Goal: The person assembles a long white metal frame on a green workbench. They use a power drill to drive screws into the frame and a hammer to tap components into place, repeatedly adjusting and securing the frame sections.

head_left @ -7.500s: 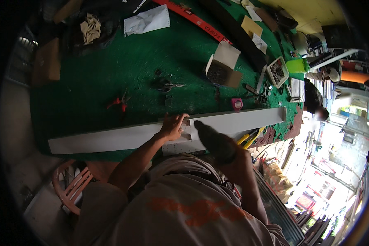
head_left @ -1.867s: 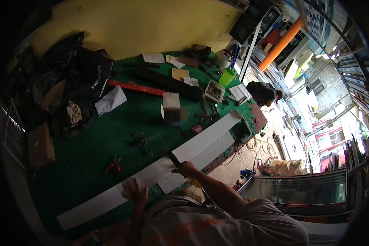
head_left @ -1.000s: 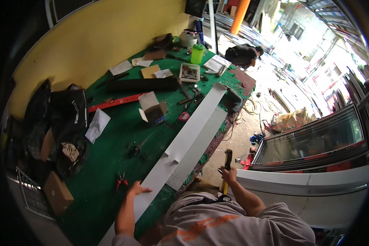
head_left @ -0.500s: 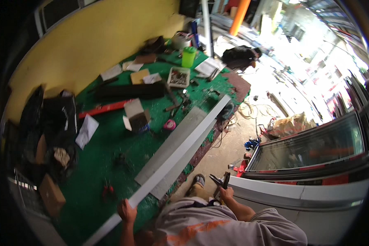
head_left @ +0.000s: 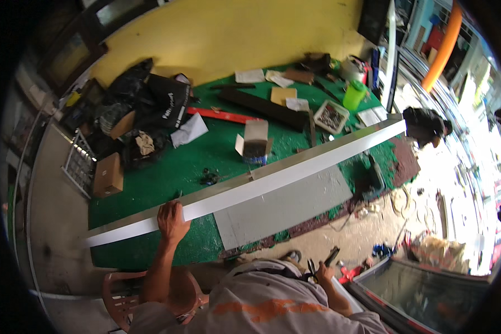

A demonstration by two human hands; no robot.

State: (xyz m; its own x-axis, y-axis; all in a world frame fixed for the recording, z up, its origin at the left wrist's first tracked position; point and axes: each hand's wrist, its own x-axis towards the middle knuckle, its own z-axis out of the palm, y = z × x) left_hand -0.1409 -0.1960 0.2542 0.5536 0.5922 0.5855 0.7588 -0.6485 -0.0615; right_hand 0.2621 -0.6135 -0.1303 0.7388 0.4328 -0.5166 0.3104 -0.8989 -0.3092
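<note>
My left hand is closed round a long white metal profile, near its left end. The profile slants over the worktable, its far end reaching up to the right. Under it a flat grey sheet lies along the table's near edge. Down by my right side, my right hand grips a dark hand tool with two arms, which looks like pliers. The tool is apart from the table and the profile.
The green-topped worktable carries an open carton, a tray of small parts, a green container and a power tool. A brown plastic chair stands below left. Framed glass lies right. A person crouches beyond.
The view has turned leftward. The profile now lies more crosswise, with more of its left end showing. Both hands keep their hold.
</note>
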